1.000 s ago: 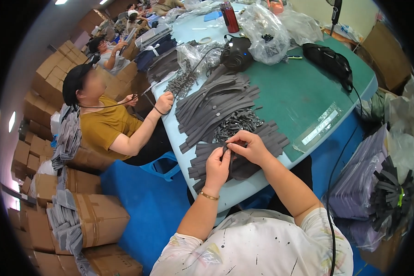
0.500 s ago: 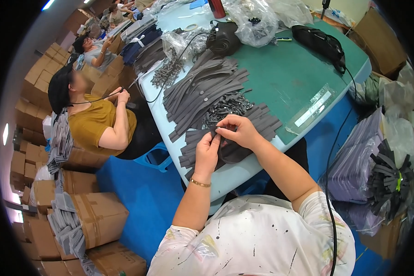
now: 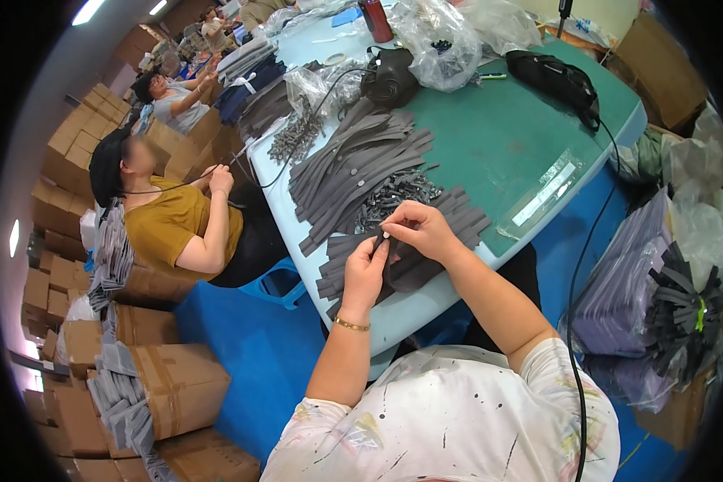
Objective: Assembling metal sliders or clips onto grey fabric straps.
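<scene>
Centre frame: left hand (image 3: pixel 367 269) and right hand (image 3: pixel 420 229), both pinched on one grey strap (image 3: pixel 394 265) over the table (image 3: pixel 490 153) edge. Strap pile (image 3: pixel 353 173) above, apparently many left; finished count unclear.

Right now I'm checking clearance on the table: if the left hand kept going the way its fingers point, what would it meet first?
The left hand points up toward the right hand; it would probably meet those fingers first, though depth is uncertain.
</scene>
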{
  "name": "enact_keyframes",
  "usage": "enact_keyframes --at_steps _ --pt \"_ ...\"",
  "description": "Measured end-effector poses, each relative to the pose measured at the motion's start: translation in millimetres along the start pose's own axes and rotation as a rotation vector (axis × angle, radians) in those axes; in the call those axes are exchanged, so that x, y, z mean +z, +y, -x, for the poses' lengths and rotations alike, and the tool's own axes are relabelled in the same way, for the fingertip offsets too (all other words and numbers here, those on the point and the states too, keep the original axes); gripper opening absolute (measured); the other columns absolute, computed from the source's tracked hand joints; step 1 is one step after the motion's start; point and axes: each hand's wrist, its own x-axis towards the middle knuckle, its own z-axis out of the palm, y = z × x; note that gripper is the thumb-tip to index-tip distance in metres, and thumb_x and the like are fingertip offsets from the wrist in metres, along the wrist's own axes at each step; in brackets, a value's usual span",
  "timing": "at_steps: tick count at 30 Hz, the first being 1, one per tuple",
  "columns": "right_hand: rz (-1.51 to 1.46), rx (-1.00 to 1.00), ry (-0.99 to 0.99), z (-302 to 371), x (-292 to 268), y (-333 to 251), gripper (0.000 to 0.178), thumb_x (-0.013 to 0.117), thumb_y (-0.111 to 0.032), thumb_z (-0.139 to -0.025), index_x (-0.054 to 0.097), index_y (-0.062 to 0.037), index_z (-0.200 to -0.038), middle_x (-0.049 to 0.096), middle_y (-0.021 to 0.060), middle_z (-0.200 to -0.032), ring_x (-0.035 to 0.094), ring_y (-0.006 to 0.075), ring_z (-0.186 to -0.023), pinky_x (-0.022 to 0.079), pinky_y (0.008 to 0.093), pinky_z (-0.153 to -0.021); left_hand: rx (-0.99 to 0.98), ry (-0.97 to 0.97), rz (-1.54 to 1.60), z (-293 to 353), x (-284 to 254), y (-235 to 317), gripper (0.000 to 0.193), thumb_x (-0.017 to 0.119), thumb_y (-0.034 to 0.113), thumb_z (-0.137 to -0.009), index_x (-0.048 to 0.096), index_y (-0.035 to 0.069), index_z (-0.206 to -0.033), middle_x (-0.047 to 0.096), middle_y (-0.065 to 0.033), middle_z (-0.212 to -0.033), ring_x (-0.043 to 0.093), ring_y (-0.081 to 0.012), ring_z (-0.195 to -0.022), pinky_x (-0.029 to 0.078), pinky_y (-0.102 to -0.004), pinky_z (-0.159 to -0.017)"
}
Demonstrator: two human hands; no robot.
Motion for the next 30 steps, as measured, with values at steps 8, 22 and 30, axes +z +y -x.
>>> enact_keyframes --at_steps 8,22,30 --pt "-0.061 -0.136 -0.029 -10.4 2.2 -20.9 0.006 0.066 -0.01 -0.079 0.064 -0.0035 -0.08 0.053 -0.0017 -0.074 0.049 0.006 -0.066 0.04 0.0206 -0.06 0.088 -0.052 0.12 7.8 -5.0 29.3 0.017 0.053 0.015 -0.091 0.056 -0.001 -0.097 0.061 -0.0038 -0.078 0.056 -0.0086 -0.064 0.046 -0.021 -0.059" --pt "-0.077 0.24 0.4 -109.0 -52.3 26.5 0.026 0.064 -0.02 -0.084 0.059 0.0002 -0.1 0.061 0.0075 -0.088 0.06 0.017 -0.085 0.049 0.026 -0.067 0.868 0.37 -1.405 -110.9 -58.7 52.5 0.031 0.064 0.031 -0.079 0.061 0.005 -0.096 0.06 -0.0121 -0.09 0.057 -0.0292 -0.086 0.044 -0.0366 -0.074" --pt "1.162 -0.341 -0.249 -15.0 11.1 11.3 0.009 0.066 -0.02 -0.072 0.062 -0.0138 -0.077 0.056 -0.0007 -0.08 0.053 0.0189 -0.084 0.04 0.0334 -0.075 0.185 -0.013 -1.196 -12.6 -79.9 15.4 0.023 0.072 0.015 -0.07 0.058 0.006 -0.086 0.056 -0.0112 -0.088 0.052 -0.03 -0.091 0.043 -0.0361 -0.076"
